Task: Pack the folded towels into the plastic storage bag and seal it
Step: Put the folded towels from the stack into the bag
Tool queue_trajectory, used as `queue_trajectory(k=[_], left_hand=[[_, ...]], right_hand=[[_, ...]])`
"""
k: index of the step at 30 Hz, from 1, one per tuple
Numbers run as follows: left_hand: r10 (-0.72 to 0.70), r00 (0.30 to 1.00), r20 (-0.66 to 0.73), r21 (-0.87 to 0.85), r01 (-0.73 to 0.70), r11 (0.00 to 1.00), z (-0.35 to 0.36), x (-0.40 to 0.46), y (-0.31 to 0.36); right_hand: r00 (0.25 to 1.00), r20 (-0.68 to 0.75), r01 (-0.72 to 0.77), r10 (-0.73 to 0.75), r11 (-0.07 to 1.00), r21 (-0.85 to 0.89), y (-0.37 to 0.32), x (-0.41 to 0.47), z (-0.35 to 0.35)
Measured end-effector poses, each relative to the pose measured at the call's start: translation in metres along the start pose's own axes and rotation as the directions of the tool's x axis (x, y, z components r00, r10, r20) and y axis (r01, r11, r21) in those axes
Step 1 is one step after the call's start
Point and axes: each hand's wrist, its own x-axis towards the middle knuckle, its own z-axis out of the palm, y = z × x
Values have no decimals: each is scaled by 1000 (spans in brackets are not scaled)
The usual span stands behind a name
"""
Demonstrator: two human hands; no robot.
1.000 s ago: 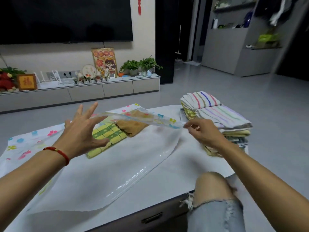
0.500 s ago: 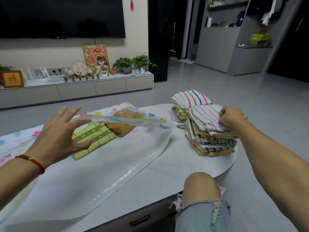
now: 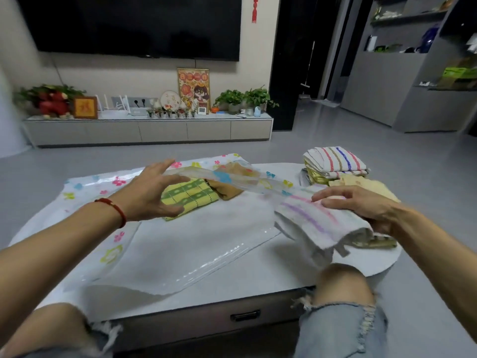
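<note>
Right hand [image 3: 361,205] grasps striped towel [image 3: 317,223] at centre right; left hand [image 3: 152,192], fingers spread, lifts bag [image 3: 180,244] flap, centre frame.

The left hand [image 3: 152,193] reaches forward from the lower left, palm turned inward, fingers [image 3: 165,164] spread and nearly straight, the thumb held apart below them. A red cord circles its wrist. The right hand [image 3: 361,205] comes in from the lower right, fingers lying across the top of a towel [image 3: 317,223] and thumb beneath, holding it. Both forearms are bare. Two bare knees show at the lower edge.
</note>
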Motion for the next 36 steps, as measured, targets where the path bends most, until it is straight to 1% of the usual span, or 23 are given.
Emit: queue_trajectory(k=[1, 2, 4, 5, 7, 9, 11, 13, 15, 17, 20, 22, 24, 27, 29, 30, 31, 32, 33, 34, 35, 36], left_hand=[[-7, 1000, 3, -1, 7, 1000, -1, -4, -3], [-13, 1000, 6, -1, 13, 1000, -1, -8, -5], [-26, 1000, 15, 4, 26, 1000, 1, -16, -9], [-28, 999, 23, 13, 28, 1000, 4, -21, -12], [-30, 999, 40, 41, 28, 999, 11, -32, -18], [-46, 997, 65, 75, 41, 996, 21, -48, -26], [-88, 991, 100, 134, 74, 988, 32, -65, -36], [-147, 979, 142, 256, 107, 961, 41, -81, -48], [-180, 970, 163, 394, 104, 913, 43, -89, -60], [-191, 968, 165, 450, 99, 888, 33, -89, -68], [-164, 977, 136, 522, 70, 850, 7, -81, -71], [-126, 986, 107, 562, 44, 826, -10, -75, -71], [-89, 992, 91, 567, 21, 823, -22, -71, -70], [-38, 998, 46, 545, 7, 839, -30, -68, -68], [-32, 999, 17, 519, 18, 855, -32, -67, -67], [-29, 1000, 8, 510, 21, 860, -33, -67, -67], [-26, 1000, 1, 506, 22, 862, -33, -66, -68], [-25, 1000, -3, 507, 23, 862, -34, -66, -69], [-29, 1000, -1, 506, 26, 862, -32, -66, -70], [-34, 999, 5, 502, 27, 864, -31, -67, -71], [-40, 999, 14, 495, 28, 868, -29, -69, -72], [-48, 999, 22, 488, 31, 872, -27, -71, -73]], right_hand=[[998, 63, 18, -18, 1000, 1, 1, 4, 33], [991, 132, 31, -35, 999, 37, 1, 10, 68], [974, 220, 21, -57, 986, 164, -6, 26, 139], [975, 212, 17, -68, 972, 235, -14, 37, 171], [986, 135, 46, -101, 931, 363, -34, 57, 222], [991, 51, 84, -121, 883, 461, -57, 73, 250], [992, -10, 112, -126, 838, 535, -72, 83, 264], [993, -32, 114, -118, 802, 586, -75, 85, 269], [990, -58, 137, -128, 798, 587, -66, 84, 273], [991, -37, 120, -125, 765, 633, -50, 86, 284], [995, 44, 21, -89, 624, 781, -27, 90, 314], [996, 55, -6, -72, 550, 835, -24, 100, 339], [995, 63, -17, -75, 498, 867, -34, 116, 367], [997, -4, 32, -76, 374, 927, -73, 147, 407], [997, -40, 57, -72, 249, 967, -97, 167, 427], [997, -19, 37, -77, 248, 968, -102, 175, 437], [997, 29, -3, -75, 320, 947, -100, 180, 446], [993, 102, -64, -62, 440, 896, -93, 182, 454], [983, 178, -125, -37, 573, 810, -83, 184, 463], [974, 227, -153, -12, 704, 693, -70, 186, 472], [972, 235, -140, 6, 817, 559, -58, 190, 481], [982, 191, -92, 8, 896, 435, -46, 194, 490]])
